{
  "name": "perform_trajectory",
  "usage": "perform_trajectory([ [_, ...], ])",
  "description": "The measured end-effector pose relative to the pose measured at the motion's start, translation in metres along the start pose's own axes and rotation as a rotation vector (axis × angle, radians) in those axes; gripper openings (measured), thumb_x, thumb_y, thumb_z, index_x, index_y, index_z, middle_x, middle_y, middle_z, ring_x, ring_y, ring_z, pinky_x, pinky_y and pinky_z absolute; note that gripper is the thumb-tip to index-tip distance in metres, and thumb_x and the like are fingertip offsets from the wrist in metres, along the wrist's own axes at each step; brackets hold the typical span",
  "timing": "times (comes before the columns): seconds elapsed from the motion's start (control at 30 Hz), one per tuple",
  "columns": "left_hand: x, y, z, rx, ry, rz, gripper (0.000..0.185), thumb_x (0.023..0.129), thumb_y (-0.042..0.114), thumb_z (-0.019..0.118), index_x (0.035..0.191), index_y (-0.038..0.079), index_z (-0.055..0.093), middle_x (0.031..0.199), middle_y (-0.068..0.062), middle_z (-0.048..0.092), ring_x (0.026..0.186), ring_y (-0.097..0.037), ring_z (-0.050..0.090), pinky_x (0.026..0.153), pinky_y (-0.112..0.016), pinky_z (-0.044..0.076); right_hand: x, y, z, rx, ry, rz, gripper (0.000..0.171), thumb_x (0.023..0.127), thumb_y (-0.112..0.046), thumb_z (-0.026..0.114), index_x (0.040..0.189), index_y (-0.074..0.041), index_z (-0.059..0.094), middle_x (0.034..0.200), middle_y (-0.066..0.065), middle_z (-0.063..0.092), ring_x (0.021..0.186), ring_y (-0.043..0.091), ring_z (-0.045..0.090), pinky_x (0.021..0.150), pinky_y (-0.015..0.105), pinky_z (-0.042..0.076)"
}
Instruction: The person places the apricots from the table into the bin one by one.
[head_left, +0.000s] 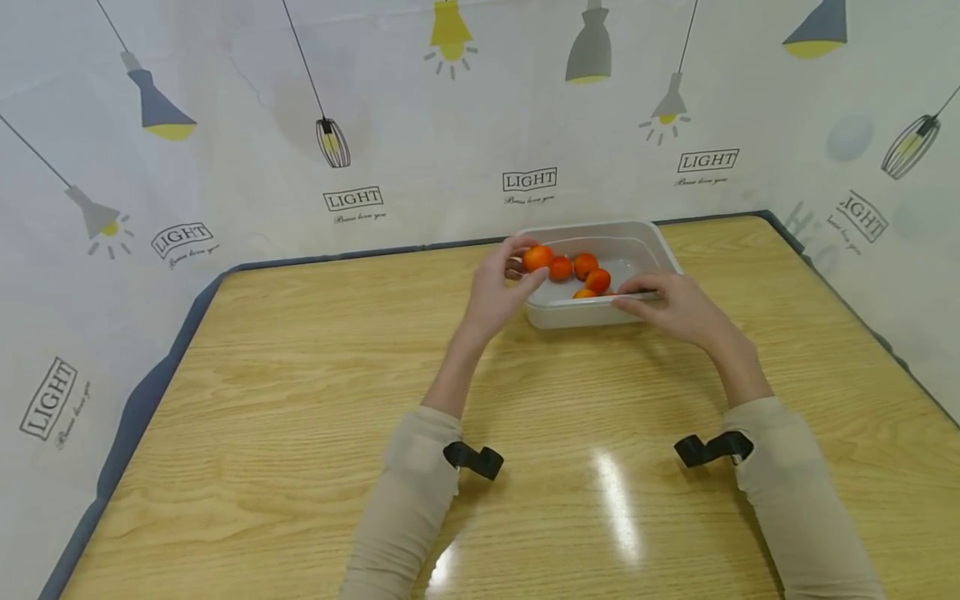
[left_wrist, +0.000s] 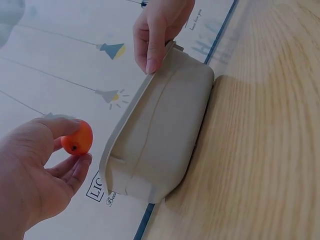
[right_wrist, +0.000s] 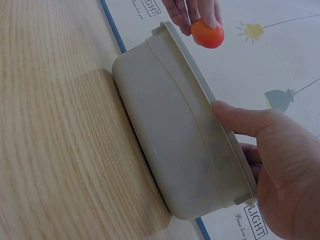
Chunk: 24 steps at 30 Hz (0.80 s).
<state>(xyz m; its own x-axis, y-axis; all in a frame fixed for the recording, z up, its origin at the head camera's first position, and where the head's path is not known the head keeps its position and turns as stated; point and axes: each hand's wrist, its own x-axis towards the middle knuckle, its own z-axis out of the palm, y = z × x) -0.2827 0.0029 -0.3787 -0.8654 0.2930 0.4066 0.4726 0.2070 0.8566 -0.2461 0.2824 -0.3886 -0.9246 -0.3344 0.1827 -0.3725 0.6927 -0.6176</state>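
A pale plastic tub (head_left: 663,247) stands at the back of the wooden table, with several small orange fruits (head_left: 587,266) inside it. My left hand (head_left: 501,287) pinches one orange fruit (head_left: 537,257) between thumb and fingertips, above the tub's left end; the same fruit (left_wrist: 77,138) shows in the left wrist view and again as the fruit (right_wrist: 207,33) in the right wrist view. My right hand (head_left: 667,302) grips the tub's near rim (right_wrist: 220,135), thumb along the edge and fingers curled over it. The tub (left_wrist: 157,135) sits flat on the table.
The wooden table (head_left: 315,400) stretches toward me from the tub. White walls printed with lamps (head_left: 352,142) close in the back and both sides. A dark strip (head_left: 150,392) edges the tabletop. Black wrist straps (head_left: 474,458) sit on both sleeves.
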Motion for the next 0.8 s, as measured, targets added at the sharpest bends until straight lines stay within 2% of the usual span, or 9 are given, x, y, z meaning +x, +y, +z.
perform_trajectory([
  [0.27, -0.002, 0.000, 0.007, 0.054, -0.042, -0.035, 0.040, 0.093, 0.004, 0.072, 0.130, -0.001, 0.059, 0.122, -0.015, 0.063, 0.097, -0.025, 0.060, 0.088, -0.037, 0.054, 0.000, -0.003, -0.001, -0.001, -0.009, 0.011, 0.032, 0.099, -0.032, 0.066, 0.113, -0.004, 0.072, 0.111, 0.013, 0.071, 0.107, 0.031, 0.061, 0.097, 0.052, 0.045],
  [0.6, -0.003, -0.003, 0.012, 0.069, -0.045, -0.066, 0.040, 0.092, 0.004, 0.073, 0.130, -0.001, 0.060, 0.123, -0.014, 0.062, 0.104, -0.023, 0.058, 0.093, -0.039, 0.052, 0.000, -0.002, 0.000, -0.005, -0.015, 0.017, 0.033, 0.100, -0.033, 0.066, 0.115, -0.004, 0.071, 0.114, 0.015, 0.070, 0.110, 0.033, 0.060, 0.099, 0.054, 0.044],
  [0.8, -0.004, -0.002, 0.013, 0.050, -0.050, -0.078, 0.040, 0.092, 0.004, 0.073, 0.130, 0.000, 0.060, 0.121, -0.016, 0.062, 0.109, -0.033, 0.059, 0.097, -0.043, 0.050, 0.000, -0.001, 0.000, 0.001, -0.014, 0.022, 0.033, 0.099, -0.033, 0.066, 0.114, -0.005, 0.071, 0.115, 0.014, 0.070, 0.110, 0.032, 0.059, 0.099, 0.054, 0.044],
])
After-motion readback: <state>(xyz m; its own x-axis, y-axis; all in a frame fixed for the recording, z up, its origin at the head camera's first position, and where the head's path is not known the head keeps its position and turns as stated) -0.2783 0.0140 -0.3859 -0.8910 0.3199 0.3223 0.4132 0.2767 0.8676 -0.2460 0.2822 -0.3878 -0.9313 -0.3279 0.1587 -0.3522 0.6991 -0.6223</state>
